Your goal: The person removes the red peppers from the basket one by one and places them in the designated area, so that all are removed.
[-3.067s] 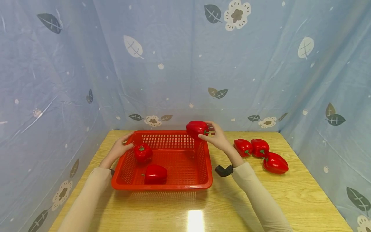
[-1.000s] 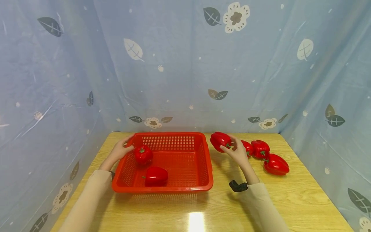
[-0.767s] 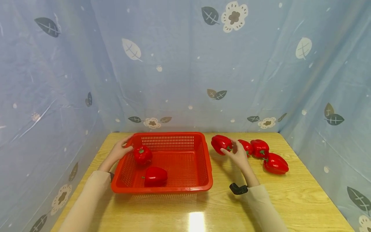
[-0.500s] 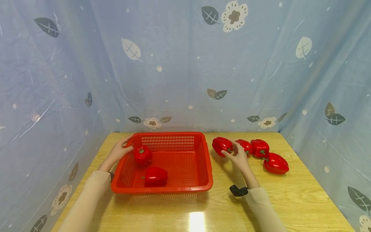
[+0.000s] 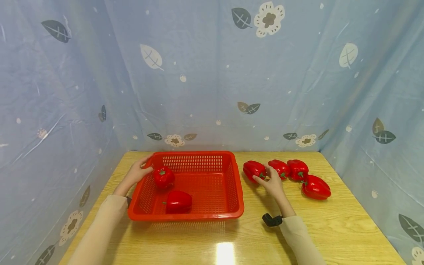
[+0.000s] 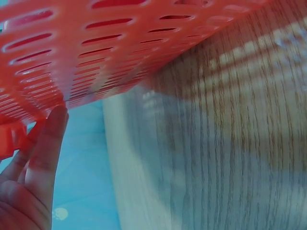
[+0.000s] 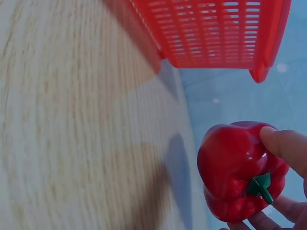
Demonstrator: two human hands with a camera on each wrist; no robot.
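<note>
My right hand (image 5: 273, 183) grips a glossy red bell pepper (image 5: 254, 170) with a green stem, low over the table just right of the basket. Seen from the right wrist, the thumb lies on the side of that bell pepper (image 7: 235, 163) and the other fingers curl beneath it. The red plastic basket (image 5: 185, 215) has slotted walls, and my left hand (image 5: 135, 172) holds its left rim near the back corner, thumb over the edge. From the left wrist, fingers (image 6: 48, 143) press the outer wall. Two red peppers lie inside, one at the back left (image 5: 163, 177), another in front (image 5: 179, 201).
To the right of my right hand lie three more red peppers: one beside the fingers (image 5: 279, 168), one behind (image 5: 297, 170) and one nearer the front (image 5: 316, 187). The wooden table (image 5: 334, 228) ends at a blue patterned curtain (image 5: 198, 92) on three sides.
My right hand has carried the pepper from above the basket's back right corner to the right, then lowered it towards the table. My left hand and the basket have stayed in place.
</note>
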